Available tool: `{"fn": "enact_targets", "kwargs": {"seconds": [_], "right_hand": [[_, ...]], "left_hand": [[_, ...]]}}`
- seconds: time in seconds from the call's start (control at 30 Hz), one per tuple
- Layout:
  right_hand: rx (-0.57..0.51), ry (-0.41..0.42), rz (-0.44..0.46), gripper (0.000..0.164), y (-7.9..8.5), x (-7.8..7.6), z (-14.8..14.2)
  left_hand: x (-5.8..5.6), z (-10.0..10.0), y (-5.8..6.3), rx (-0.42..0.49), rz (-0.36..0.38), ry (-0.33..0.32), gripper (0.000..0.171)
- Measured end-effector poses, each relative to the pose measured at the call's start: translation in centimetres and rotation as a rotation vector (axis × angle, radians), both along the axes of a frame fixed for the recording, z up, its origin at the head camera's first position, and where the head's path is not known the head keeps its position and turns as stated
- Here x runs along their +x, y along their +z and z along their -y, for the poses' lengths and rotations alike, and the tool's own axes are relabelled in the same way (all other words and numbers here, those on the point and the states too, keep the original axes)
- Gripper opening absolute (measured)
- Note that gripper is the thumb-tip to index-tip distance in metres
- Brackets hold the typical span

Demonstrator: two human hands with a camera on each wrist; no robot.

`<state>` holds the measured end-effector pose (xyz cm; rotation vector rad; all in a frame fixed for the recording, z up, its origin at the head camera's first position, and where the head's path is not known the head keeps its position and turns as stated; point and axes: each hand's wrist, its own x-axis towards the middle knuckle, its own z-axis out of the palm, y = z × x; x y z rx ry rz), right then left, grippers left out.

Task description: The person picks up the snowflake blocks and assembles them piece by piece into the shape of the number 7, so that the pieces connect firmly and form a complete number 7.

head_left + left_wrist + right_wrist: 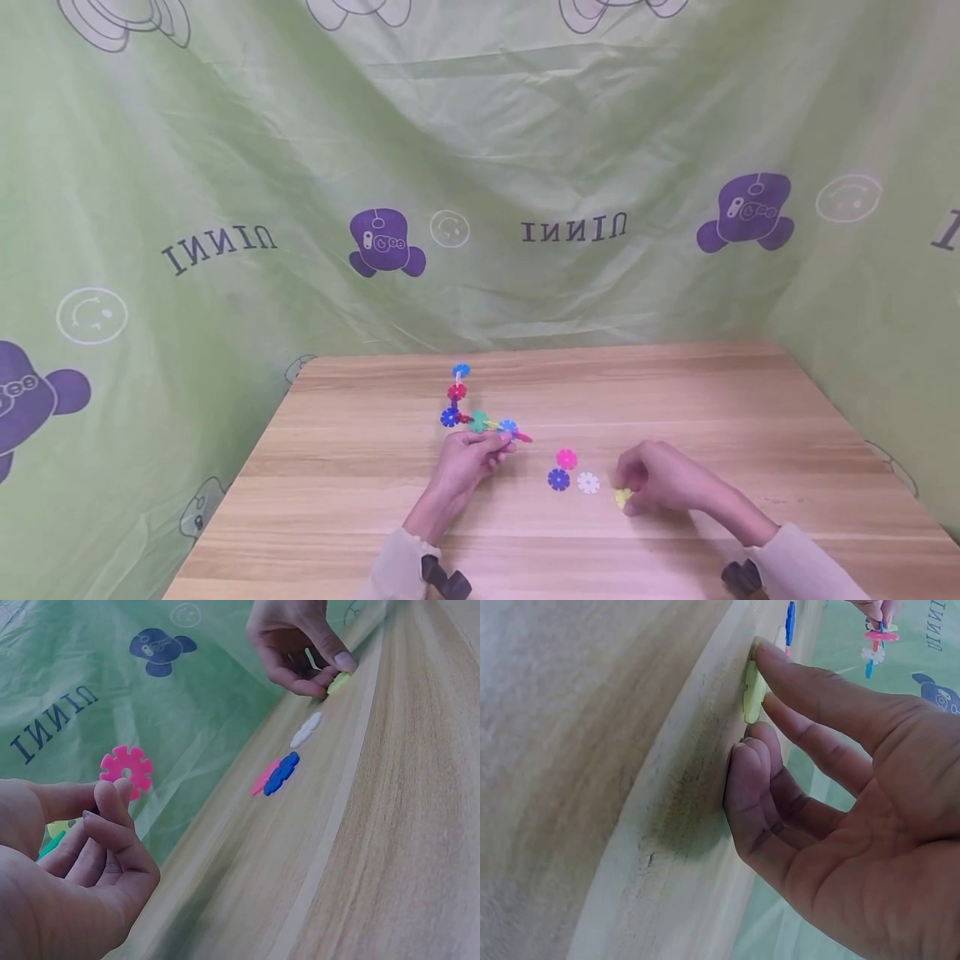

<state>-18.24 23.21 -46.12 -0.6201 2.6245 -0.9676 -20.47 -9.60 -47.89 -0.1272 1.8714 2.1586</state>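
Multicoloured chain of notched plastic discs (478,420) is pinched in the fingers of the left hand (465,463); those of the right hand (663,477) pinch a yellow notched plastic disc (621,498).

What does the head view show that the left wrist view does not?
Only head: the light blue disc ending the chain and both sleeves.
Only left wrist: the full round face of the chain's pink end disc.
Both: left hand pinching the chain, right hand pinching a yellow disc, loose pink disc, dark blue disc and white disc.
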Motion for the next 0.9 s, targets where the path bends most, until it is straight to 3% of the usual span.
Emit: {"fn": "enact_targets", "kwargs": {"seconds": [0.47, 0.63, 0.9], "right_hand": [[-0.016, 0.003, 0.026, 0.024, 0.3, 0.0, 0.3], [-0.199, 0.011, 0.088, 0.012, 1.0, -0.5, 1.5], [-0.519, -0.09, 0.212, 0.026, 1.0, -0.9, 4.9]], "left_hand": [[-0.1, 0.2, 0.0, -0.007, 0.007, 0.006, 0.025], [-0.2, 0.2, -0.2, -0.008, 0.004, 0.005, 0.025], [-0.2, 0.2, -0.2, -0.008, -0.003, 0.009, 0.027]]}}
